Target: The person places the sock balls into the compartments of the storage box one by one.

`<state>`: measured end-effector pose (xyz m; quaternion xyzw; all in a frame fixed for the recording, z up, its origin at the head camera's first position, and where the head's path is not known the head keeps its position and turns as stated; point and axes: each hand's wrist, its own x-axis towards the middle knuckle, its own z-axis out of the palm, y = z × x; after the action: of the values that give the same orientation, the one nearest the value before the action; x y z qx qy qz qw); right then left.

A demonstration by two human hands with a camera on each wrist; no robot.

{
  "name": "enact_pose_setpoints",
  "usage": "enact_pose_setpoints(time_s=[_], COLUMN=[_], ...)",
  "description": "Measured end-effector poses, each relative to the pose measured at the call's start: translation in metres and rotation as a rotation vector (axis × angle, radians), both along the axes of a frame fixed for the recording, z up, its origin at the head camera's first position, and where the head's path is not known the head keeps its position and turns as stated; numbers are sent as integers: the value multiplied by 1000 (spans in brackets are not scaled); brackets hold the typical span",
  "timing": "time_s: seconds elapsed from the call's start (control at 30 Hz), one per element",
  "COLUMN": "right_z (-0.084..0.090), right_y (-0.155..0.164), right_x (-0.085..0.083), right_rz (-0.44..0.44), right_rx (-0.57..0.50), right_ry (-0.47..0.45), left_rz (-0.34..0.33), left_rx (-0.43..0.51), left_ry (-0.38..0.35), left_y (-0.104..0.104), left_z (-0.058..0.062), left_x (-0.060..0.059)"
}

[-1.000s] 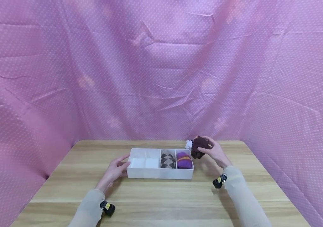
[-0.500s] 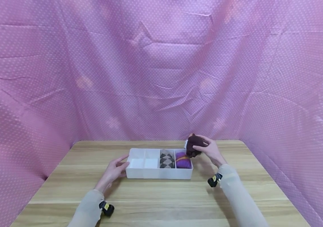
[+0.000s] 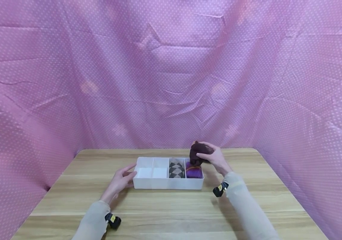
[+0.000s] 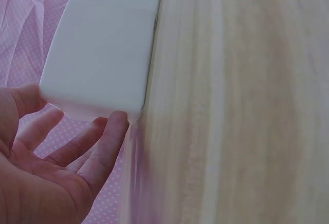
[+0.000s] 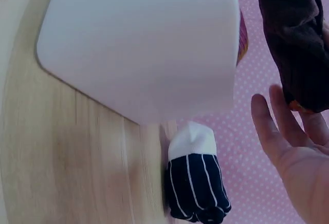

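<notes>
The left hand (image 3: 120, 181) lies flat on the table (image 3: 171, 210) with straight fingers (image 4: 105, 142) touching the left end of the white tray (image 3: 168, 184), holding nothing. That bracing looks worth keeping firm, since a light tray would likely slide under a push from above. Inside, the two left compartments look bare, then comes a grey diamond sock roll (image 3: 177, 170), then a purple roll (image 3: 193, 172) at the right end. Just above that purple roll the right hand (image 3: 214, 158) pinches a maroon sock roll (image 3: 197, 154), fingers curled round it, clear of the tray. I judge the roll should travel left over a bare compartment and go down bundled, so it does not unfurl. Beyond the tray a navy striped roll (image 5: 195, 185) lies on the table just past the tray's right end
</notes>
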<state>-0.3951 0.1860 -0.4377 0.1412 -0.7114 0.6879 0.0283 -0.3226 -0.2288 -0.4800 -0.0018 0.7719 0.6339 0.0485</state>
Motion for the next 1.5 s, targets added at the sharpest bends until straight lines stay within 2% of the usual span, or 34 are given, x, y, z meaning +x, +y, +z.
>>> enact_pose_setpoints(time_s=[0.2,0.6,0.93,1.2,1.5], right_z=[1,2,-5,-5,-6], right_y=[-8,-26,-45,-59,-68], right_x=[0,0,2,2,2], right_rz=[8,18,58,25,33], right_rx=[20,18,-55,55,104], right_ry=[0,35,-89,-6,10], left_rz=[14,3,-7,-6,3], left_rx=[-7,-6,-6,8,14], left_ry=[-6,-12,-16,-12,-24], left_y=[0,3,2,3,4], left_z=[-3,2,1,1,1], left_x=[-1,-3,0,-1,2])
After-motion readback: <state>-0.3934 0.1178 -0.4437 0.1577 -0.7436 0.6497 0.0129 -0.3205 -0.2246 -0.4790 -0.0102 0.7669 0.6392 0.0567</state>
